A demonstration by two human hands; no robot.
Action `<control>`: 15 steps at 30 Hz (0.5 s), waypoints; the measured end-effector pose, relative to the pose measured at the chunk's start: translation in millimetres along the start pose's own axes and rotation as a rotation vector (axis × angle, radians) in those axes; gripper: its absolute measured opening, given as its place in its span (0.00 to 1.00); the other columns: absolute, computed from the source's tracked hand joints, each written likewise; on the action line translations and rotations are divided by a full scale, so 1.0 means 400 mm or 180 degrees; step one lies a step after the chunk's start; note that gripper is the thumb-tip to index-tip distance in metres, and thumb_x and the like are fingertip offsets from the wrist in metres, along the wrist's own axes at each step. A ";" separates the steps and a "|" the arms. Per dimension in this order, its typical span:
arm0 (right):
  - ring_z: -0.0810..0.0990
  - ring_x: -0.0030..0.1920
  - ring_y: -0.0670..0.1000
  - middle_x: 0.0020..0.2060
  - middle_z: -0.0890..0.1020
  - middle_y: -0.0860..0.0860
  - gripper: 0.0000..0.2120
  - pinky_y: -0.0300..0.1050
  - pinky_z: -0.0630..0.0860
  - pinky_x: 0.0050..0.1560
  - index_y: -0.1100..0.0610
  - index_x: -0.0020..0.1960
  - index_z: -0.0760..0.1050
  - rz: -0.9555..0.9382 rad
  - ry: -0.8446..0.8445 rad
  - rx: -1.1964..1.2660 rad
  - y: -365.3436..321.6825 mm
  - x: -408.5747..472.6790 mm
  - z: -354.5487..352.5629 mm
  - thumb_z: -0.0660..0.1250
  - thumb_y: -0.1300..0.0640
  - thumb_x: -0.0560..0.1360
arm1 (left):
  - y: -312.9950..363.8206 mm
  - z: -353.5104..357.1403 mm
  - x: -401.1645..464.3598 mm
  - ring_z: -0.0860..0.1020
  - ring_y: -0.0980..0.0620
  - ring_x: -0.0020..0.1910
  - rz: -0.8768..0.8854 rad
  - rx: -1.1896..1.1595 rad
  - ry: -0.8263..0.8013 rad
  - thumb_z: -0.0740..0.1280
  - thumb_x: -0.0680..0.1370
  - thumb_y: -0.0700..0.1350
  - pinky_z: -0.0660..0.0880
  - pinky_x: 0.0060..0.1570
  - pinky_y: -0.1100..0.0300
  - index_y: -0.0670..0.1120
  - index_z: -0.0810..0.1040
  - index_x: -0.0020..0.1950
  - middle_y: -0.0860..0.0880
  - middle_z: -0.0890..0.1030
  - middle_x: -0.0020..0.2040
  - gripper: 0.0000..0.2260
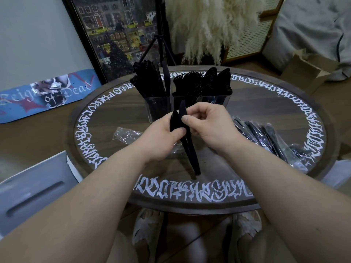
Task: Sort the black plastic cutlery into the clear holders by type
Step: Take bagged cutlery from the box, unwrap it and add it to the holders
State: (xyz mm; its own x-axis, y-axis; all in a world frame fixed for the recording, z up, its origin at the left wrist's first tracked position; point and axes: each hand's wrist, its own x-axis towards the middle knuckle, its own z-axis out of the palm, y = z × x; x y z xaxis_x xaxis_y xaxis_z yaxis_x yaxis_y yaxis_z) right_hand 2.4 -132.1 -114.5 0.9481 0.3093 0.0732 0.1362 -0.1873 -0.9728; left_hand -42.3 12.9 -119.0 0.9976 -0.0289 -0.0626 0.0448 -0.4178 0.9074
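Both hands work mid-counter: left hand [171, 130] grips a bundle of black cutlery [188, 147], right hand [207, 122] pinches one knife [182, 111] near its blade. Light, stiff, slick plastic; best taken by the handles. Beyond, three clear holders [159, 109], nearly full. Round lettered counter [247, 164], wrapped packs [269, 141] right.

We see black plastic cutlery [187, 133], smooth with a dull sheen, and clear holders [157, 108] of glossy transparent plastic. We see a round table [252, 111] of dark wood grain under a reflective glassy top, rimmed with matt white painted lettering. Crinkled shiny plastic wrappers [269, 137] lie on it. Behind we see a matt brown cardboard box [307, 73] and fluffy cream pampas plumes [205, 25].
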 end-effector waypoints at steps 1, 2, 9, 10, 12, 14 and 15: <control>0.74 0.29 0.46 0.30 0.77 0.50 0.07 0.40 0.71 0.34 0.53 0.39 0.78 0.0031 0.0013 0.0027 0.000 -0.001 -0.002 0.71 0.63 0.73 | 0.000 -0.001 0.001 0.78 0.52 0.45 -0.0047 0.0004 0.0087 0.64 0.79 0.41 0.74 0.48 0.55 0.53 0.74 0.61 0.54 0.81 0.47 0.13; 0.74 0.29 0.46 0.30 0.77 0.51 0.07 0.39 0.71 0.33 0.53 0.39 0.78 0.0053 0.0026 0.0052 0.000 -0.001 -0.006 0.71 0.63 0.73 | 0.001 -0.002 0.001 0.78 0.49 0.44 -0.0086 0.0020 0.0193 0.64 0.79 0.43 0.75 0.45 0.52 0.52 0.75 0.59 0.52 0.81 0.45 0.10; 0.75 0.33 0.46 0.32 0.79 0.49 0.09 0.41 0.74 0.39 0.54 0.38 0.78 -0.0062 -0.0356 0.0138 -0.008 -0.020 -0.039 0.70 0.66 0.73 | 0.025 -0.006 -0.003 0.81 0.49 0.47 -0.0142 -0.0014 0.0721 0.67 0.78 0.40 0.77 0.53 0.54 0.50 0.81 0.46 0.48 0.84 0.45 0.06; 0.76 0.35 0.47 0.33 0.80 0.51 0.08 0.42 0.75 0.40 0.54 0.39 0.79 -0.0093 -0.0406 0.0089 -0.007 -0.020 -0.040 0.71 0.66 0.72 | 0.027 -0.003 -0.005 0.81 0.50 0.46 -0.0136 0.0001 0.0656 0.68 0.77 0.40 0.77 0.52 0.55 0.49 0.82 0.46 0.48 0.84 0.44 0.05; 0.77 0.37 0.50 0.36 0.81 0.56 0.07 0.46 0.76 0.44 0.55 0.40 0.80 -0.0122 -0.0405 0.0047 -0.006 -0.019 -0.040 0.72 0.66 0.71 | 0.030 0.005 -0.007 0.82 0.50 0.46 -0.0136 0.0008 0.0550 0.70 0.76 0.41 0.78 0.52 0.55 0.50 0.83 0.46 0.48 0.84 0.43 0.05; 0.78 0.37 0.50 0.36 0.81 0.56 0.07 0.45 0.77 0.43 0.56 0.40 0.80 -0.0142 -0.0329 0.0080 -0.006 -0.018 -0.040 0.72 0.66 0.71 | 0.033 0.006 -0.004 0.82 0.51 0.47 -0.0144 0.0003 0.0623 0.72 0.74 0.42 0.78 0.54 0.53 0.50 0.84 0.47 0.48 0.85 0.44 0.04; 0.78 0.36 0.48 0.35 0.81 0.55 0.06 0.43 0.77 0.41 0.57 0.41 0.80 -0.0137 -0.0297 0.0139 -0.008 -0.019 -0.040 0.72 0.67 0.71 | 0.034 0.006 -0.002 0.83 0.51 0.47 -0.0164 0.0004 0.0689 0.73 0.73 0.42 0.78 0.54 0.51 0.49 0.83 0.47 0.48 0.85 0.44 0.04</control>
State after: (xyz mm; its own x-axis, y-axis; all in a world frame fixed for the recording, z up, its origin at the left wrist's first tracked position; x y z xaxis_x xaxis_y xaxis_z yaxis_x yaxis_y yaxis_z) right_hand -0.8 -149.0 -108.2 0.9105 0.4021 0.0963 0.1616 -0.1317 -0.9780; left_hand -42.5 5.3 -107.7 0.9820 0.1881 -0.0180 0.0961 -0.4150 0.9047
